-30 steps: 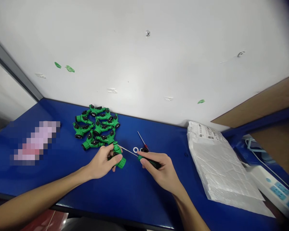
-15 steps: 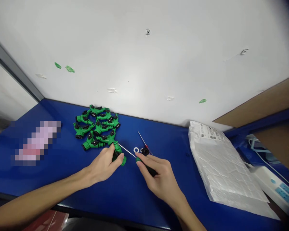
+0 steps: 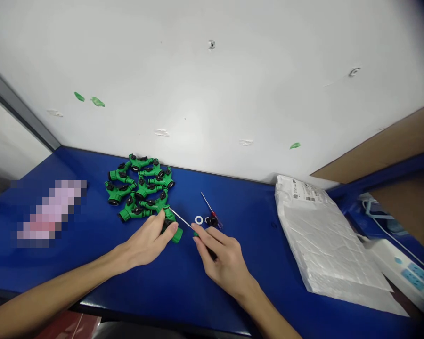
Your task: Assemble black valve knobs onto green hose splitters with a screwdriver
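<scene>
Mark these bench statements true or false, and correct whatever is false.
1. The left hand holds a green plastic hose splitter. True.
2. The right hand holds the red-handled screwdriver. False: it holds a dark-handled screwdriver with a green collar, and the red-handled screwdriver lies on the table.
3. A white washer lies on the blue table top, apart from both hands. True.
4. The white plastic package lies left of the pile of green splitters. False: it lies to the right of the pile.
</scene>
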A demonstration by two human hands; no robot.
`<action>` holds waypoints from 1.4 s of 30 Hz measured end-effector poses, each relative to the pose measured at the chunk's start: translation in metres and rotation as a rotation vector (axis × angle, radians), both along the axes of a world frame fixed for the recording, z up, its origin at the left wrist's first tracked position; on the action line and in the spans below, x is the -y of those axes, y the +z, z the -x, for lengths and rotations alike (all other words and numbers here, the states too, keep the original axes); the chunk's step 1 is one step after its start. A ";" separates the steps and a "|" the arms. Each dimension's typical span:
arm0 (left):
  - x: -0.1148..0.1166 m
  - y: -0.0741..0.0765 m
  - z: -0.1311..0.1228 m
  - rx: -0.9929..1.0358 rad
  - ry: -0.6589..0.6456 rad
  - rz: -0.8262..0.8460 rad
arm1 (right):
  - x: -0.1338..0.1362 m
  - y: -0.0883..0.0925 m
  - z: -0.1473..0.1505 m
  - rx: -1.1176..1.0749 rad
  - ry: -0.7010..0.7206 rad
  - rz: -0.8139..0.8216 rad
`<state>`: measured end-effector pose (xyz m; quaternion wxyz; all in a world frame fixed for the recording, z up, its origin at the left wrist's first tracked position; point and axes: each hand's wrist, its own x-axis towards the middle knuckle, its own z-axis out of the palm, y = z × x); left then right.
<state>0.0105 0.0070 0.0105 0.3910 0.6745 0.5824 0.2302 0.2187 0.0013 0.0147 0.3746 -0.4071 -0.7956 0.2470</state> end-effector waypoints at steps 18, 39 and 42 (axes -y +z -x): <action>0.001 0.002 0.001 0.270 -0.027 0.026 | 0.008 -0.005 0.019 -0.272 -0.041 0.217; 0.004 0.004 0.005 0.479 -0.173 -0.033 | -0.013 0.032 -0.014 -0.020 0.100 0.328; 0.003 0.003 0.008 0.463 -0.168 -0.053 | -0.012 0.028 -0.015 -0.019 0.118 0.273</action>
